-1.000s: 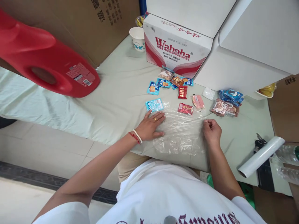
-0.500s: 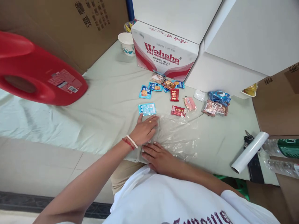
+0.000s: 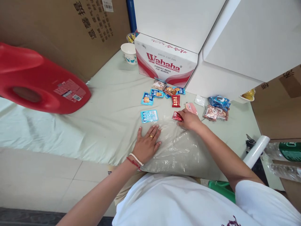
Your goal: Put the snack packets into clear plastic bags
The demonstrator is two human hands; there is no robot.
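My left hand [image 3: 147, 142] lies flat, fingers apart, on the left part of a clear plastic sheet or bag [image 3: 181, 153] spread over the cloth. Just beyond its fingertips is a light blue snack packet [image 3: 149, 116]. My right hand [image 3: 189, 121] has its fingers closed on a red snack packet [image 3: 176, 116], which is partly covered by them. A pink packet [image 3: 191, 108] lies right behind that hand. Farther back are another red packet [image 3: 176, 101], a blue packet [image 3: 147, 98] and a small heap of blue and brown packets [image 3: 169, 90].
A Wahaba-style water carton printed "Wahaha" [image 3: 166, 61] stands behind the snacks, beside a paper cup [image 3: 129, 53]. A big red jug [image 3: 44, 81] is at left. More packets [image 3: 215, 112], a white roll [image 3: 256, 152] and plastic bottles [image 3: 285, 169] are at right.
My right hand has moved forward and right, from beside my left hand to the red packet, and closed on it. My left hand's fingers have spread. The view has shifted slightly.
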